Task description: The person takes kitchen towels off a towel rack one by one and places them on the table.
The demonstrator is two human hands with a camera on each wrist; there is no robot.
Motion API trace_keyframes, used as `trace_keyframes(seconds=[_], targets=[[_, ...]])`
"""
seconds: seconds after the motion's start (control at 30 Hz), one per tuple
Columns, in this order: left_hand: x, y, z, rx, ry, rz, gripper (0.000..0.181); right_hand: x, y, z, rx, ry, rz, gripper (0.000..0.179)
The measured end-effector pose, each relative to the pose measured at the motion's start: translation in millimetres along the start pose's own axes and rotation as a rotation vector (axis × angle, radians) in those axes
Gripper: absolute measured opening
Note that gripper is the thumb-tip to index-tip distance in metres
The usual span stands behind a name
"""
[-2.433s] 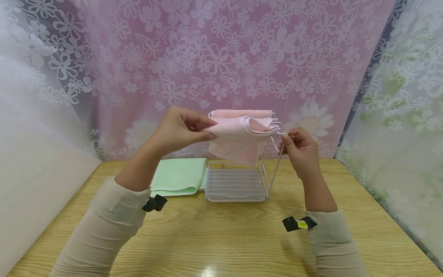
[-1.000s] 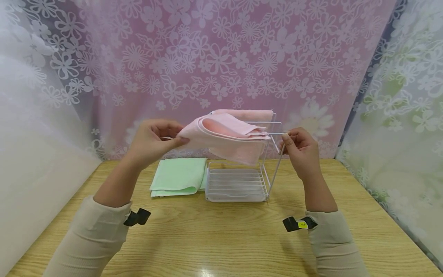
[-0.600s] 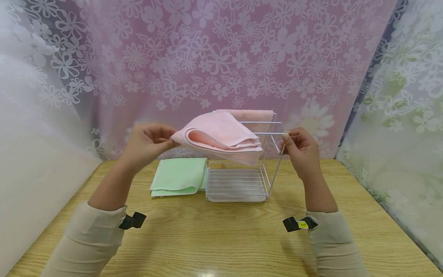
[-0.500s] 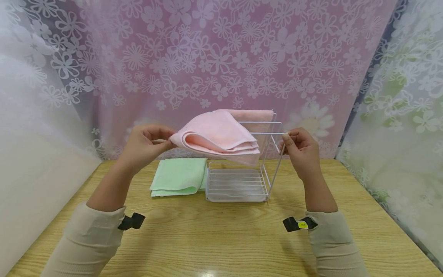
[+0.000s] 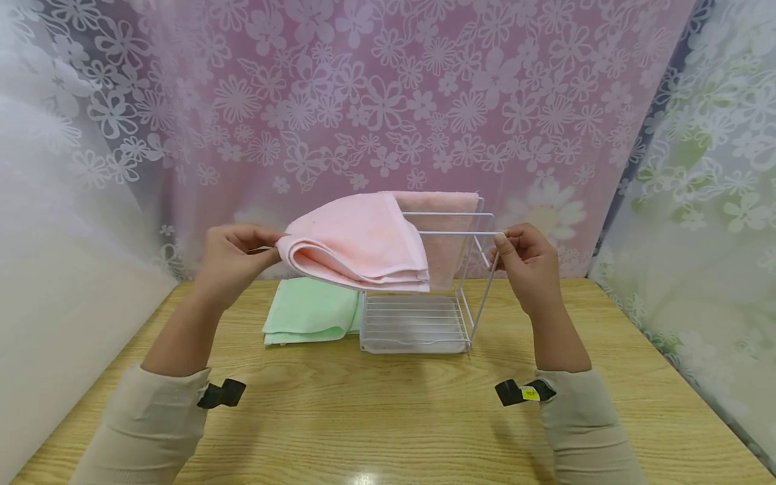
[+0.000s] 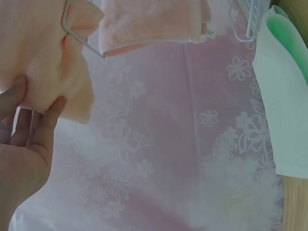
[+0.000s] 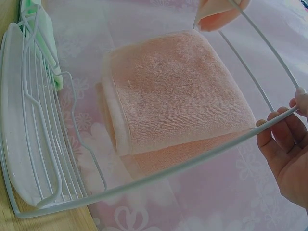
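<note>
With left hand (image 5: 233, 265), pinches left edge of pink cloth (image 5: 364, 236) between thumb and fingers: narrow grip, fabric caught. With right hand (image 5: 526, 266), pinches corner of rack (image 7: 192, 160) at near right end of bars (image 5: 463, 233): also narrow, wire between thumb and fingers. Cannot tell firmness of either.

Find pink cloth directly right of left grip, folded, draped over left stretch of bars, with loop of fold open toward near side. Note bars bare from there to right grip. See back cloth (image 7: 178, 91) hanging over rearmost bar, left of right grip and farther off; partly covered by pink cloth in head view, contact uncertain. Below and between both grips: tray (image 5: 415, 347) at base of rack. Below left grip, slightly to right: green cloth (image 5: 315, 313), folded, on table (image 5: 364, 417), just beside tray.

Judge step in hand as sliding pink cloth along bars, with rack braced from right. Likely removal, given left grip beyond left ends of bars; cannot rule out placing. For next move, if removal, recommend level pull away from right grip, clear of bar ends and back cloth, with steady counter-hold at right against tipping.
</note>
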State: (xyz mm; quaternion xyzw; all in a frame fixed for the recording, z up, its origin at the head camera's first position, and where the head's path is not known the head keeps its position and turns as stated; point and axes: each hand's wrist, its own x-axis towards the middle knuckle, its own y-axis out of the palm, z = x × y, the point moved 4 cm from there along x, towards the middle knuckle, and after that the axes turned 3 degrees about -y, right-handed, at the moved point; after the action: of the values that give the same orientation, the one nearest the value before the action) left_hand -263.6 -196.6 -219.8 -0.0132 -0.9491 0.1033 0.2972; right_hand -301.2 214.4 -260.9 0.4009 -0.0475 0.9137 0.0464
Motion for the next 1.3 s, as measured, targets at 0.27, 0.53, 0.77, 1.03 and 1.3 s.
trace_keyframes(seconds=[0.27, 0.53, 0.77, 1.03, 1.3], targets=[[-6.8, -14.3, 0.0, -0.151, 0.092, -0.073, 0.021, 0.1, 0, 0, 0.010, 0.001, 0.005, 0.012], [-16.2, -34.3, 1.1, -0.191, 0.114, -0.135, 0.023, 0.3, -1, -2, -0.003, 0.002, 0.001, 0.016], [-23.3, -53.8, 4.0, -0.188, 0.102, -0.229, 0.014, -0.3, -1, -3, -0.012, 0.008, 0.000, 0.013], [-30.7, -72.3, 19.4, -0.092, 0.008, -0.320, 0.024, 0.0, -2, -3, -0.004, 0.001, 0.001, 0.013], [-43.3, -89.1, 32.5, -0.110, -0.067, -0.339, 0.021, 0.4, -1, -3, -0.010, 0.012, 0.011, 0.010]])
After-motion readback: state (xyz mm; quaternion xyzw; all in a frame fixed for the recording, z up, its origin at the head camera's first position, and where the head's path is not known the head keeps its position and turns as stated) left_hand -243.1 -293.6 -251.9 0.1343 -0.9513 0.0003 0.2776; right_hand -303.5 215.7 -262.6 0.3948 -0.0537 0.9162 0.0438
